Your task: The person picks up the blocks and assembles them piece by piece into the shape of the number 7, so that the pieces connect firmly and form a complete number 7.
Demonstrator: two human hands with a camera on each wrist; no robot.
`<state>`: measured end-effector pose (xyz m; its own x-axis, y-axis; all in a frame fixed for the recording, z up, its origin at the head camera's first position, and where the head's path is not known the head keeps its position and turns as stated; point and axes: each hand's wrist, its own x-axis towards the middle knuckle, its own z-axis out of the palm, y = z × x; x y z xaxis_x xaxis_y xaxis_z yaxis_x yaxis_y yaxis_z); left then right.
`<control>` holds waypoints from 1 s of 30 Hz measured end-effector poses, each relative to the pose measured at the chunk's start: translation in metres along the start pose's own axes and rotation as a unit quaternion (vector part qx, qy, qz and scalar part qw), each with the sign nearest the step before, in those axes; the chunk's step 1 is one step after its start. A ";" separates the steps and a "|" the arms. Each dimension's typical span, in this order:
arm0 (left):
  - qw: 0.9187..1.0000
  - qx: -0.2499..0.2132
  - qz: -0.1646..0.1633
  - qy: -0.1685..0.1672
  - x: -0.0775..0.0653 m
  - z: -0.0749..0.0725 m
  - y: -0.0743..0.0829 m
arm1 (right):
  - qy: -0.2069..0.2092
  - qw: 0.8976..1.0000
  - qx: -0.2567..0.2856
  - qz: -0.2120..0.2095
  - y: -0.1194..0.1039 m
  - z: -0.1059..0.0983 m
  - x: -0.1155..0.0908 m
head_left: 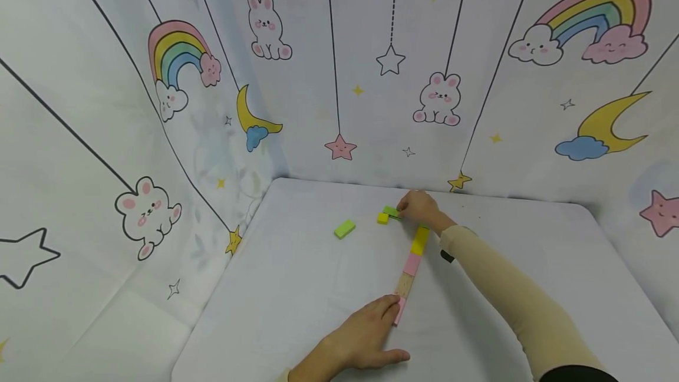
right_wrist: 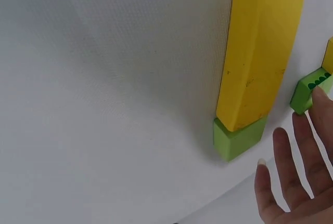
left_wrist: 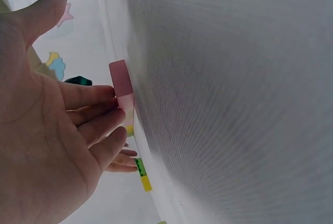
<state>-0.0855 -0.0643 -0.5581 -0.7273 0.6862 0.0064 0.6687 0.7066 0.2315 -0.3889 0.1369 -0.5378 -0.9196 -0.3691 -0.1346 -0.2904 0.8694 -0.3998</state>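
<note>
A row of blocks lies on the white table. From near to far it runs: a pink block [head_left: 400, 312], a plain wood block [head_left: 404, 285], another pink block [head_left: 411, 264], a long yellow block [right_wrist: 260, 52] and a light green block [right_wrist: 240, 140]. My left hand [head_left: 365, 335] lays its straight fingertips along the side of the nearest pink block, thumb held away. At the far end my right hand [head_left: 421, 208] pinches a green block [right_wrist: 307, 89] with dark green dots, beside a small yellow block [head_left: 382, 218]. The fingertips' far side is partly hidden.
A loose light green block [head_left: 345, 229] lies to the left of the row. White fabric [head_left: 302, 75] printed with rabbits, stars and rainbows stands behind and left of the table [head_left: 297, 287]. A dark band [head_left: 578, 374] circles the right sleeve.
</note>
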 end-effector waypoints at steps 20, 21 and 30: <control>1.000 0.005 0.001 0.003 0.000 0.001 0.001 | -0.014 1.000 0.005 -0.007 0.015 -0.006 -0.006; 1.000 0.005 0.001 0.002 0.000 0.000 0.001 | -0.013 1.000 0.005 -0.007 0.016 -0.007 -0.006; 1.000 0.007 0.003 0.001 0.000 -0.002 0.001 | -0.022 1.000 0.007 -0.003 0.017 -0.010 -0.010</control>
<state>-0.0851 -0.0633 -0.5560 -0.7234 0.6904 0.0101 0.6755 0.7046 0.2176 -0.3876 0.1586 -0.5342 -0.9054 -0.3881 -0.1721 -0.2909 0.8625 -0.4141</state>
